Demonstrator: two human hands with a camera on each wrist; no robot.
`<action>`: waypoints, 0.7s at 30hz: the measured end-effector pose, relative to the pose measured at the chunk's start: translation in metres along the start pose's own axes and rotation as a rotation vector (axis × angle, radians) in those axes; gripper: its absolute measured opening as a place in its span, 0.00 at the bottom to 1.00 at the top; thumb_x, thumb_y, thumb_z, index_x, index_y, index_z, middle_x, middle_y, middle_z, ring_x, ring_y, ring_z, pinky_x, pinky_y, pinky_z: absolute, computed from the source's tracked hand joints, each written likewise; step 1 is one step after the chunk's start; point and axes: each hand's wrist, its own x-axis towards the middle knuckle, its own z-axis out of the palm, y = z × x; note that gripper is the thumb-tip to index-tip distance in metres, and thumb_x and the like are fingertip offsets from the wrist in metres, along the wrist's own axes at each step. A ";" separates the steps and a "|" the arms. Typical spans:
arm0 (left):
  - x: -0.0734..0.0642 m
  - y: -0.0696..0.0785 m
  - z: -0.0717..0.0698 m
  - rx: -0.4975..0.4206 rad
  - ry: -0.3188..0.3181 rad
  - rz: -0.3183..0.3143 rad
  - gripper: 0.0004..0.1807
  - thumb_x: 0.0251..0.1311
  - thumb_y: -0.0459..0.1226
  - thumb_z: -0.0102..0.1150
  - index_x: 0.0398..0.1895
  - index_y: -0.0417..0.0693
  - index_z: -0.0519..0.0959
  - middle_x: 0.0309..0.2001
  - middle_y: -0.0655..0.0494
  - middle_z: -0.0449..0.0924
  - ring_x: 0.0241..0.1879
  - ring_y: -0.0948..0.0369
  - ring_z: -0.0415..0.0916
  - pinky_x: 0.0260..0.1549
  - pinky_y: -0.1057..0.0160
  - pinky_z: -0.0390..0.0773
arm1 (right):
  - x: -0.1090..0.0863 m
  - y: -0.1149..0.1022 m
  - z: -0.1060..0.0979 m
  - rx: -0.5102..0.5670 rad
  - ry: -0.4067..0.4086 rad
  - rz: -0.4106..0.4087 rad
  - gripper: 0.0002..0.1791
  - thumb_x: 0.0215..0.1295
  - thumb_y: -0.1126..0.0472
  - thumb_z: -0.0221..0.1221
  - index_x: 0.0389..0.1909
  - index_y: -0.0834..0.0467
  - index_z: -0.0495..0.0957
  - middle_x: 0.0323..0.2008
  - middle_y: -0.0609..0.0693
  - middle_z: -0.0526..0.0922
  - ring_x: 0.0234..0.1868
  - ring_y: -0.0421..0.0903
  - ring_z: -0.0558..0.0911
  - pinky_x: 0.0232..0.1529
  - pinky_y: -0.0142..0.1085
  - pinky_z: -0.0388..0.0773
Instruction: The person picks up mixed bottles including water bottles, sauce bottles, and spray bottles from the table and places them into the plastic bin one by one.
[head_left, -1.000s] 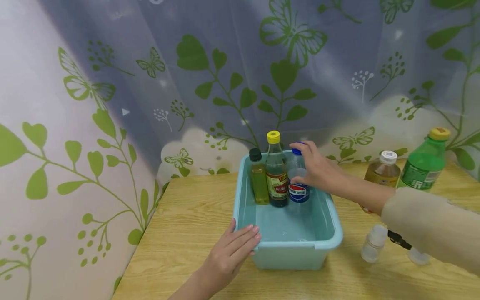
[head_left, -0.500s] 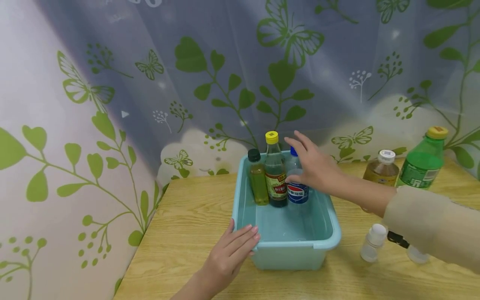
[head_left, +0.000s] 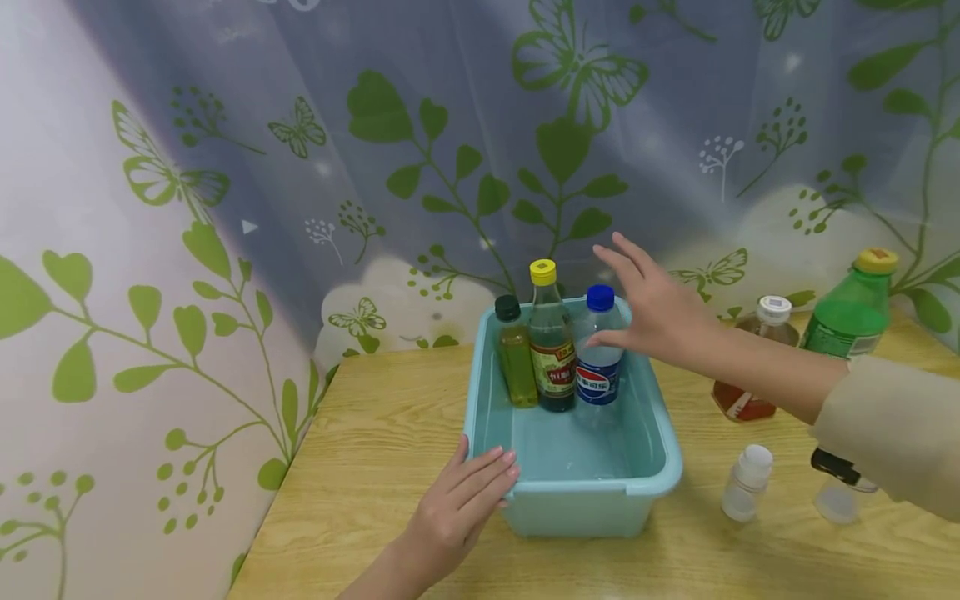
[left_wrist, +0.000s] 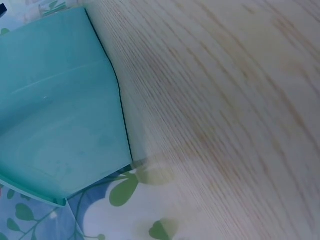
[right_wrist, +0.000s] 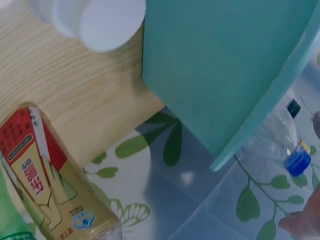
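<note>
A light-blue plastic bin holds three bottles standing in a row at its back. They are a dark-capped bottle of yellow-green liquid, a yellow-capped bottle of dark liquid, and a blue-capped Pepsi bottle. My right hand hovers over the bin's right rim beside the Pepsi bottle, fingers spread and holding nothing. Its thumb overlaps the bottle's shoulder in the head view; contact there cannot be told. My left hand rests on the bin's front-left rim with fingers straight.
Right of the bin stand a white-capped bottle with a red and gold label and a green bottle with a yellow cap. Nearer are a small white-capped container and a clear container with a black band. A patterned curtain hangs behind the table.
My right hand has let go of the Pepsi bottle's upper part and moved up and to the right, uncovering the blue cap. The left hand stays on the rim.
</note>
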 end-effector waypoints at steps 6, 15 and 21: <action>0.000 0.000 -0.001 -0.002 -0.011 -0.006 0.15 0.69 0.35 0.48 0.48 0.34 0.79 0.48 0.42 0.82 0.48 0.49 0.80 0.57 0.42 0.69 | -0.003 0.010 -0.010 0.003 0.059 0.008 0.60 0.37 0.50 0.77 0.69 0.63 0.54 0.70 0.66 0.54 0.36 0.62 0.81 0.22 0.42 0.77; -0.001 -0.001 0.000 0.004 -0.012 -0.005 0.15 0.69 0.35 0.48 0.48 0.35 0.79 0.48 0.42 0.82 0.48 0.49 0.80 0.56 0.42 0.70 | -0.010 0.026 -0.028 -0.037 0.098 0.025 0.60 0.35 0.52 0.78 0.69 0.65 0.55 0.69 0.67 0.55 0.60 0.68 0.68 0.44 0.57 0.78; -0.002 0.000 0.002 0.003 0.000 -0.005 0.14 0.69 0.35 0.48 0.48 0.35 0.79 0.48 0.42 0.82 0.48 0.49 0.80 0.56 0.42 0.70 | -0.015 0.038 -0.039 -0.083 0.079 0.068 0.61 0.36 0.50 0.78 0.70 0.64 0.55 0.70 0.67 0.54 0.57 0.70 0.70 0.42 0.58 0.78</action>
